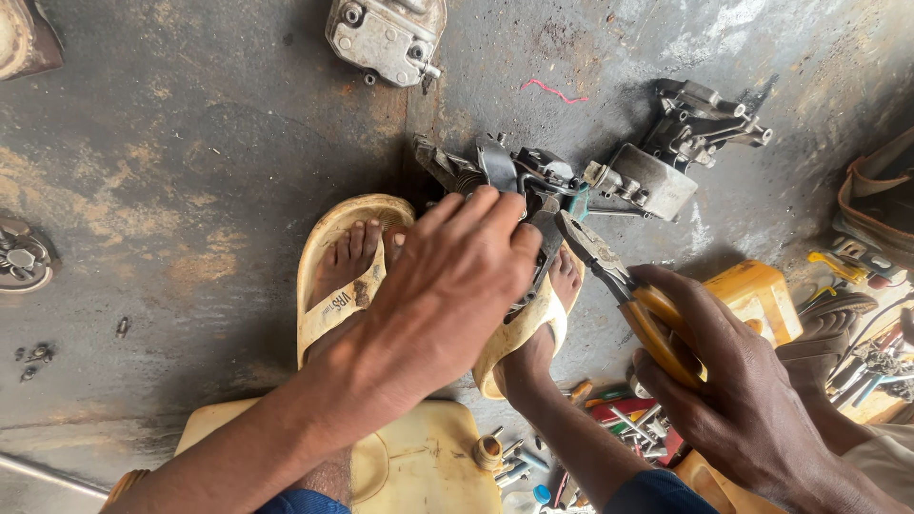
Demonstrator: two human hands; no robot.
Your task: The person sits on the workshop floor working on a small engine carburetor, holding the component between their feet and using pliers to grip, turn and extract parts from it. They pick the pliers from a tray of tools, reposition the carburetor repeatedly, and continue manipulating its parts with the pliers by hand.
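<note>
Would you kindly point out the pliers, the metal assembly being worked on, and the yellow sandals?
pliers [590,247]: head view, on the metal jaws.
metal assembly [647,181]: head view, grey housing.
yellow sandals [328,309]: head view, left sandal's strap.
</note>
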